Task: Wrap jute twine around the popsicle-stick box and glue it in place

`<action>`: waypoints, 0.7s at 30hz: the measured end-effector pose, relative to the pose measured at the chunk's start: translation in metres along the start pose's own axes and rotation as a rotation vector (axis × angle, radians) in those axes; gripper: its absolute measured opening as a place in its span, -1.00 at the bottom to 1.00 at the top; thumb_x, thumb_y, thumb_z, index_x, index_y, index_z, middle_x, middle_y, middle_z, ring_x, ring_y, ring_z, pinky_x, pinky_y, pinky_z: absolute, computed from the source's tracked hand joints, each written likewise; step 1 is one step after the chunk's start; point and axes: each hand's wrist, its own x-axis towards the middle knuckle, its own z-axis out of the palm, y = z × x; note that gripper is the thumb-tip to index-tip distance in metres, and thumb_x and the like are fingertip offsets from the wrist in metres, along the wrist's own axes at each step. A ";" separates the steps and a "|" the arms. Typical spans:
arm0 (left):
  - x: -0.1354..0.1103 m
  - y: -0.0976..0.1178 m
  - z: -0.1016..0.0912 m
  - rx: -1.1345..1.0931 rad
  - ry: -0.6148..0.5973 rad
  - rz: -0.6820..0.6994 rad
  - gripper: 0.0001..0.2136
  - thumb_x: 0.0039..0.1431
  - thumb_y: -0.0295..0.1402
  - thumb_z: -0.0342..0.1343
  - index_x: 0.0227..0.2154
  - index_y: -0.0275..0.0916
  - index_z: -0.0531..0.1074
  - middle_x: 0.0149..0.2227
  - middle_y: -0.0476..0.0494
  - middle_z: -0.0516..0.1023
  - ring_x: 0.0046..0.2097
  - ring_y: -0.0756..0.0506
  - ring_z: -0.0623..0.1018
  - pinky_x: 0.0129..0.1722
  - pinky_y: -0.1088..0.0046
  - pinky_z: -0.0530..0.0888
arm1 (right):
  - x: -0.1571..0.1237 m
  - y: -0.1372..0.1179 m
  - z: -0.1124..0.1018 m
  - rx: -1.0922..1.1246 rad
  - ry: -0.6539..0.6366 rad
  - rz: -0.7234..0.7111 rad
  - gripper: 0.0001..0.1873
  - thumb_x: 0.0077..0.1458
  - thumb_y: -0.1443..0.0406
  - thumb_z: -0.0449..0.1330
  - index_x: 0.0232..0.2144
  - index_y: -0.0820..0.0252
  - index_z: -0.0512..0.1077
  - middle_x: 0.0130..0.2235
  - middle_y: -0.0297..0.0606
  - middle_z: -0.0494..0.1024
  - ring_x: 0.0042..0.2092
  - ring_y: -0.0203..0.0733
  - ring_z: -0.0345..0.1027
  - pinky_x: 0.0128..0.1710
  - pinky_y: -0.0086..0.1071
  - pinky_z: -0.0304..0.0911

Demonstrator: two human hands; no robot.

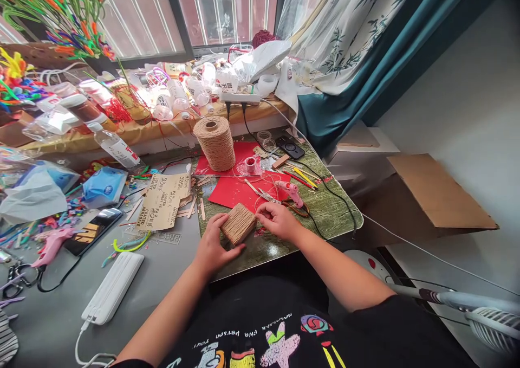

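Observation:
My left hand (213,244) grips the near left side of a small flat block wrapped in brown twine (239,223), which rests tilted on the green table mat (333,212). My right hand (277,219) sits at the block's right edge with fingers pinched together, seemingly on a strand of twine. A big spool of the same twine (216,142) stands upright behind, on a red paper sheet (235,190). A pink glue gun (289,190) lies just beyond my right hand.
Sandpaper sheets (164,200), wooden sticks, a phone (94,230), a white power bank (114,285) and scissors (14,281) lie on the left. Bottles, a power strip (239,98) and pipe-cleaner flowers (60,10) crowd the windowsill. A cardboard box (430,192) and fan (491,316) sit right.

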 end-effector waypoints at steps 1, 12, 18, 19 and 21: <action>-0.001 0.000 0.002 -0.014 0.000 -0.010 -0.18 0.07 -0.18 0.39 0.33 -0.15 0.12 0.25 -0.36 0.30 0.31 -0.33 0.38 0.29 -0.04 0.40 | 0.000 0.000 0.000 0.008 0.000 0.003 -0.75 0.31 0.10 0.19 -0.28 0.15 0.49 -0.44 -0.36 0.34 -0.41 -0.24 0.18 -0.38 -0.35 0.14; 0.012 0.017 -0.048 0.088 -0.100 -0.215 -0.15 0.00 -0.28 0.31 0.37 -0.11 0.11 0.22 -0.29 0.47 0.16 -0.33 0.56 0.15 0.07 0.53 | -0.005 0.009 0.018 0.090 0.074 0.100 -0.67 0.31 -0.01 0.17 -0.26 0.13 0.45 -0.46 -0.37 0.35 -0.46 -0.23 0.14 -0.43 -0.34 0.11; 0.026 0.023 -0.060 0.245 -0.247 -0.129 -0.20 0.03 -0.19 0.31 0.37 -0.15 0.24 0.18 -0.31 0.49 0.14 -0.37 0.55 0.13 0.05 0.53 | 0.005 0.003 0.007 0.058 0.183 0.074 -0.65 0.31 -0.02 0.17 -0.24 0.14 0.45 -0.47 -0.36 0.33 -0.46 -0.22 0.13 -0.43 -0.32 0.08; 0.026 0.023 -0.057 0.248 -0.245 -0.137 -0.20 0.05 -0.17 0.31 0.37 -0.16 0.24 0.18 -0.33 0.47 0.15 -0.38 0.54 0.14 0.05 0.53 | 0.007 0.002 0.005 0.049 0.193 0.064 -0.65 0.32 -0.01 0.18 -0.23 0.15 0.46 -0.46 -0.36 0.33 -0.46 -0.22 0.14 -0.43 -0.32 0.08; 0.025 0.024 -0.054 0.239 -0.240 -0.138 -0.17 0.06 -0.14 0.31 0.40 -0.19 0.20 0.22 -0.38 0.42 0.22 -0.41 0.49 0.20 0.01 0.49 | 0.013 0.001 0.002 0.030 0.214 0.047 -0.65 0.32 0.00 0.18 -0.21 0.15 0.47 -0.45 -0.35 0.36 -0.46 -0.21 0.14 -0.43 -0.32 0.08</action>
